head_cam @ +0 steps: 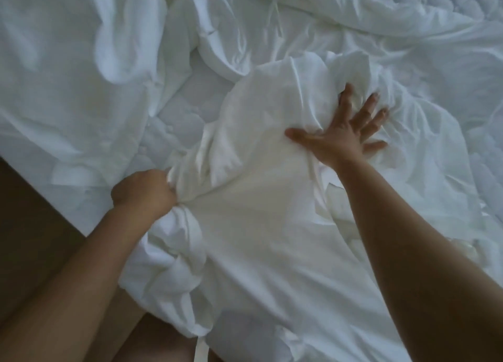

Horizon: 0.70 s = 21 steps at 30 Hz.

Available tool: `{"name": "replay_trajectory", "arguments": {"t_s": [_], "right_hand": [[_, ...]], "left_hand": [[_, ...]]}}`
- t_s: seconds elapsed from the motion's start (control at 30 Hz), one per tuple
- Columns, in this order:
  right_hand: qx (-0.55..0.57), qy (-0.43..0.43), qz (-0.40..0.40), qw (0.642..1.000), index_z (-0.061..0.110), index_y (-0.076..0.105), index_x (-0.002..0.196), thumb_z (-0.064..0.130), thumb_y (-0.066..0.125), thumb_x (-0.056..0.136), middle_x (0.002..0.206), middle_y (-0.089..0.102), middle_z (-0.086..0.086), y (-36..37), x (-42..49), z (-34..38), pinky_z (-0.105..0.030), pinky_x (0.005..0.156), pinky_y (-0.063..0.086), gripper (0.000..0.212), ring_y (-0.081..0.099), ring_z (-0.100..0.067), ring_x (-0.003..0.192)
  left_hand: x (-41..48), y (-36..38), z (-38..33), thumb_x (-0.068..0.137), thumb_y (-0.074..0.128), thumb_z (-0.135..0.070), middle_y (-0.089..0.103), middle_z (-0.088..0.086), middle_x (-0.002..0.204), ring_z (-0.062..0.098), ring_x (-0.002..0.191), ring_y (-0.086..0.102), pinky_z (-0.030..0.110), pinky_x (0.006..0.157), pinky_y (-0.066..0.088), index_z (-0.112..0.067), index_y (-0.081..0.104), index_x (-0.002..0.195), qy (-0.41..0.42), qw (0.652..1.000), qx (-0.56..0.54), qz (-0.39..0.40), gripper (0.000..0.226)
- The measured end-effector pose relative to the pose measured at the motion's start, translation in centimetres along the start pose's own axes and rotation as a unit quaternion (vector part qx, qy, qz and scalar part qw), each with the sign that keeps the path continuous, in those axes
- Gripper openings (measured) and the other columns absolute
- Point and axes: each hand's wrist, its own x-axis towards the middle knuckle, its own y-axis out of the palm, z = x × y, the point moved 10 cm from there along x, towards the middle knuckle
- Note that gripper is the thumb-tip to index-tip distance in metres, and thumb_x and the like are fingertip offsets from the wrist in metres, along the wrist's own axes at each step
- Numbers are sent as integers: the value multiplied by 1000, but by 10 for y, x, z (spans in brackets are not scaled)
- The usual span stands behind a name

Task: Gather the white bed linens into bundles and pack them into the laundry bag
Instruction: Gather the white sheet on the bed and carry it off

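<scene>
Gathering is the step in hand, judging from how things lie: the white bed linens [272,48] sprawl loose across the bed [62,182], and none of it is yet a tight bundle. The left hand [144,191], at about 9 o'clock from the middle of the view, is clenched round a twisted bunch of the nearest sheet [258,225] by the bed's edge, and the cloth fans out from the fist toward 3 o'clock. The right hand [344,139], at about 2 o'clock, lies flat with fingers spread, pressing on a raised fold of the same sheet; it grips nothing. More rumpled linen is heaped toward 11 and 12 o'clock. Bare quilted mattress [462,10] shows at 1 o'clock and again in a patch just above the left fist. A white tie [201,346] hangs off the sheet at 6 o'clock, and brown floor [32,212] shows at 8 o'clock. The laundry bag is not in view, so packing looks some way off.

The next move, I judge, calls for the right hand to curl into the fold it presses and draw it toward the left fist, stacking the sheet into one bundle. The cloth is soft and slack, so it will likely trail and drag neighbouring linen along. Loose ends such as the tie may hang out, and the far corners need sweeping in before any lift.
</scene>
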Motion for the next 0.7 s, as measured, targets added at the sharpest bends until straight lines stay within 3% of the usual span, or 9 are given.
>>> {"name": "replay_trajectory", "arguments": {"t_s": [0.1,0.17,0.23,0.3,0.4,0.5,0.6,0.67,0.7], "right_hand": [[4,-9,1,1000,41,-13,147,82,59,59,152,-35,-3,-1,-2,-1,-66,104,-15,121,-35,-31,137],[-1,-9,2,1000,41,-13,147,84,51,64,152,-34,-3,-2,-2,-2,-66,104,-14,113,-34,-31,138],[-8,-5,3,1000,42,-12,147,85,45,68,152,-34,-2,-3,-2,-2,-66,105,-14,107,-34,-31,138],[-9,-3,4,1000,43,-11,147,84,42,71,153,-33,-2,-5,-1,-4,-67,106,-12,102,-33,-31,139],[-7,-3,12,1000,43,-11,147,83,45,70,153,-33,-2,-7,3,-5,-67,106,-12,103,-32,-31,139],[-19,-8,19,1000,42,-15,146,82,53,66,151,-37,-4,4,-3,2,-67,103,-15,113,-36,-32,137],[-23,-18,18,999,41,-18,145,82,57,61,149,-39,-5,12,-9,5,-68,101,-16,120,-38,-33,135],[-23,-17,23,999,41,-18,145,82,59,59,149,-40,-4,11,-7,1,-68,102,-15,123,-38,-33,135],[-21,-18,28,999,41,-18,146,82,58,59,150,-39,-4,9,-7,0,-68,102,-15,123,-38,-33,135]], "left_hand": [[-5,-15,-53,86,58,-41,39,18,140,36,130,36,49,105,30,-15,36,139,74,995,-51,-49,63],[-10,-14,-104,75,69,-54,28,15,150,34,137,29,55,109,21,-19,5,151,132,976,-172,-6,106],[-11,-3,-141,73,70,-56,31,16,149,35,136,34,52,108,24,-23,-9,151,161,966,-200,36,116],[-4,-6,-150,84,64,-36,49,20,136,37,123,48,42,97,39,-21,19,150,192,959,-208,11,81],[13,-45,-100,81,58,-28,65,25,108,41,101,60,39,77,45,-8,63,110,181,929,-305,-106,36],[17,-65,-43,75,59,-31,65,26,89,42,87,60,37,68,40,-3,65,82,137,932,-297,-154,29],[14,-61,-27,71,53,-31,58,25,79,42,81,56,37,66,38,-8,46,57,102,936,-305,-144,28],[13,-62,-28,75,49,-30,58,28,96,43,93,56,41,77,44,-9,50,62,82,935,-307,-155,24],[12,-63,-29,79,47,-29,56,27,110,42,104,53,44,87,44,-4,59,78,72,939,-294,-162,28]]}}
